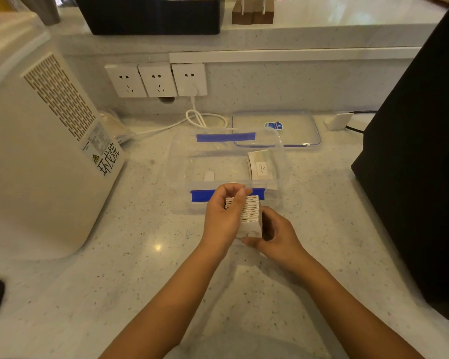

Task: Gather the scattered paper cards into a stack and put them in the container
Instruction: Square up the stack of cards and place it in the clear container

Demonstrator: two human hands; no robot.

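Observation:
A thick stack of white paper cards point(250, 216) stands on edge just above the counter, held between both hands. My left hand point(224, 216) grips its left side with fingers curled over the top. My right hand point(276, 235) cups its right side and bottom. Just beyond the hands sits a clear plastic container point(182, 164) with blue clips, open. Inside it a smaller bundle of cards point(261, 165) leans against the right wall, and a small white slip point(209, 176) lies on its floor.
The container's clear lid point(276, 129) lies behind it. A large white appliance point(42, 151) fills the left, a black object point(417, 151) the right. White cable point(200, 119) runs from wall sockets point(156, 80). Speckled counter point(140, 268) stretches toward me.

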